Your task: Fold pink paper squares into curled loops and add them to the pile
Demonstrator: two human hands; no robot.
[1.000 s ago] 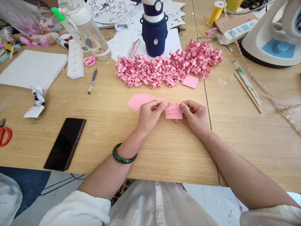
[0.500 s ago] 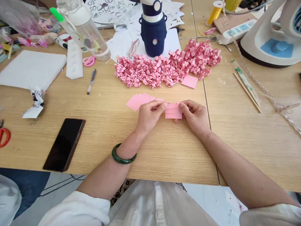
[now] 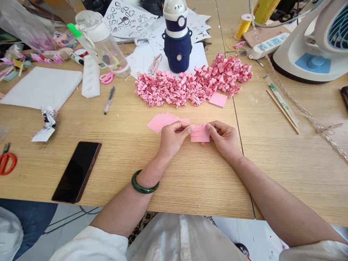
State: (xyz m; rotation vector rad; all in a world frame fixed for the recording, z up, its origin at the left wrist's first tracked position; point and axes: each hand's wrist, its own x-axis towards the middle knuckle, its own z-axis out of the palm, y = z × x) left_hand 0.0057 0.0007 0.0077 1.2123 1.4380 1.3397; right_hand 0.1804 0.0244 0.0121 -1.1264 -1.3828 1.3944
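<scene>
Between my two hands is a small pink paper piece (image 3: pixel 200 135) with slit-like lines across it, held up just above the table. My left hand (image 3: pixel 174 139) pinches its left edge between thumb and fingers. On the opposite edge, my right hand (image 3: pixel 224 139) pinches it the same way. Behind my left hand lies a fanned stack of pink paper sheets (image 3: pixel 161 121), partly covered by the fingers. Farther back spreads a long heap of curled pink paper pieces (image 3: pixel 174 88), with a pink paper square (image 3: pixel 218 100) at its front right.
A phone (image 3: pixel 77 170) and red-handled scissors (image 3: pixel 7 161) lie at the left, with a pen (image 3: pixel 109 100) beyond. A navy bottle (image 3: pixel 177 52) and a clear bottle (image 3: pixel 114 54) stand behind. To the right are wooden sticks (image 3: pixel 282 111), a power strip (image 3: pixel 269 46) and a fan (image 3: pixel 307 54).
The whole view has shifted slightly, so everything sits a little lower. Both hands keep their pinch on the pink paper piece, with hardly any movement.
</scene>
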